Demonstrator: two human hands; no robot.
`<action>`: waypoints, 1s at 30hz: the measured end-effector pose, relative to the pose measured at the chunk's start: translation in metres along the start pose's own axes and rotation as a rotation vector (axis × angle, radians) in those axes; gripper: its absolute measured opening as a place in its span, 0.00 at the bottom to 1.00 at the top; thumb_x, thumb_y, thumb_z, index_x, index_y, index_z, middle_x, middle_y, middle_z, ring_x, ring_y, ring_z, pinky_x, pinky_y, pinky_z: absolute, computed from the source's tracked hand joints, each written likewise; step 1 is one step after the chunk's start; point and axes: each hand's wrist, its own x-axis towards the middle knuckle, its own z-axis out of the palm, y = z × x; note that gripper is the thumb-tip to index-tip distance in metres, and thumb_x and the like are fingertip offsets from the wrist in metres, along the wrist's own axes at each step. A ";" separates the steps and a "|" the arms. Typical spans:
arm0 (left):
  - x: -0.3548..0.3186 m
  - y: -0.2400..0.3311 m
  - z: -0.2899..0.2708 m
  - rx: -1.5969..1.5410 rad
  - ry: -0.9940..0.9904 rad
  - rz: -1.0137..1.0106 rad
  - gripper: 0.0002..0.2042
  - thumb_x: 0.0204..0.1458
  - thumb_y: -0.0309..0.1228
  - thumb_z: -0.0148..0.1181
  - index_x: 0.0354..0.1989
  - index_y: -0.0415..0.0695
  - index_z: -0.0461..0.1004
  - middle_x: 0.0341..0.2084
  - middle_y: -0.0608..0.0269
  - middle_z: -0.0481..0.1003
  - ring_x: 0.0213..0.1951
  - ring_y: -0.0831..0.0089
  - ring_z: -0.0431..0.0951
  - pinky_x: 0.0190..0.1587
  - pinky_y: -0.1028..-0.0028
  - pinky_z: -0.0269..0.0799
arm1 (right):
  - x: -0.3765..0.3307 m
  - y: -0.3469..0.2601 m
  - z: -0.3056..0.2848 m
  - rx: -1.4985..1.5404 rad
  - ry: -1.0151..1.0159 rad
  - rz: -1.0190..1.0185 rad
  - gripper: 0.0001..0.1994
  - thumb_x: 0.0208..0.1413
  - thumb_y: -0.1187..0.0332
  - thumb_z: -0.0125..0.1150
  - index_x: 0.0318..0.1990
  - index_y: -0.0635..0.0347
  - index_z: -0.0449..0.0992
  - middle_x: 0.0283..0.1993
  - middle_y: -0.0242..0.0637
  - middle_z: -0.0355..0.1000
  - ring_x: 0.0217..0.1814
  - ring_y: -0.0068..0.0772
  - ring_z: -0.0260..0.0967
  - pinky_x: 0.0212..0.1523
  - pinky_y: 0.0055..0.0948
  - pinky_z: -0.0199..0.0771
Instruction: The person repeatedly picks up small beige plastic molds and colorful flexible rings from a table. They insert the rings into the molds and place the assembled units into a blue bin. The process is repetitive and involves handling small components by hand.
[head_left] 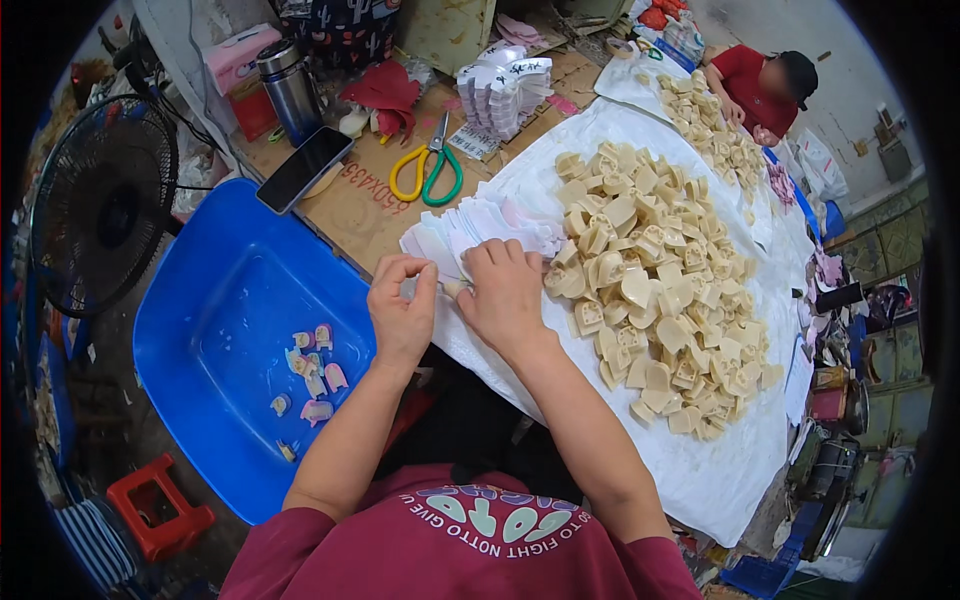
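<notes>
My left hand (403, 310) is closed in a pinch at the table's near edge; whatever lies between its fingertips is too small to make out. Right beside it, my right hand (508, 300) has its fingers bent over a small cream-coloured piece (456, 288), whose end shows at the thumb. Thin white printed sheets (470, 235) are spread just beyond both hands. To the right rises a large heap of cream moulded pieces (650, 280) on a white cloth (740, 480). Several pieces with coloured coverings (316, 411) lie in the blue tub (190, 400) at left.
Yellow-and-green-handled scissors (428, 175), a phone (305, 170), a steel flask (288, 95) and a white stack of sheets (505, 92) stand or lie on the cardboard. A fan (105, 205) and red stool (160, 508) are at left. Another person (760, 95) sits at far right.
</notes>
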 end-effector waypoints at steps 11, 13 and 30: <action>-0.016 0.019 0.013 -0.455 -0.272 -0.442 0.09 0.56 0.29 0.59 0.41 0.36 0.77 0.34 0.62 0.79 0.33 0.79 0.76 0.38 0.79 0.72 | -0.019 0.032 -0.005 0.300 0.044 0.112 0.07 0.45 0.79 0.59 0.34 0.63 0.76 0.33 0.42 0.71 0.38 0.48 0.69 0.40 0.42 0.68; -0.017 0.026 0.013 -0.532 -0.318 -0.552 0.11 0.56 0.30 0.60 0.43 0.35 0.76 0.36 0.59 0.79 0.36 0.75 0.78 0.41 0.76 0.74 | -0.020 0.025 -0.020 0.359 0.175 0.157 0.08 0.45 0.79 0.59 0.35 0.63 0.76 0.33 0.43 0.71 0.38 0.48 0.69 0.39 0.40 0.69; -0.012 0.037 0.009 -0.492 -0.624 -0.704 0.11 0.56 0.32 0.59 0.39 0.36 0.77 0.32 0.58 0.79 0.31 0.72 0.80 0.36 0.72 0.79 | -0.052 0.014 -0.046 1.035 -0.184 0.653 0.11 0.52 0.82 0.49 0.41 0.69 0.77 0.38 0.36 0.75 0.37 0.24 0.70 0.37 0.26 0.71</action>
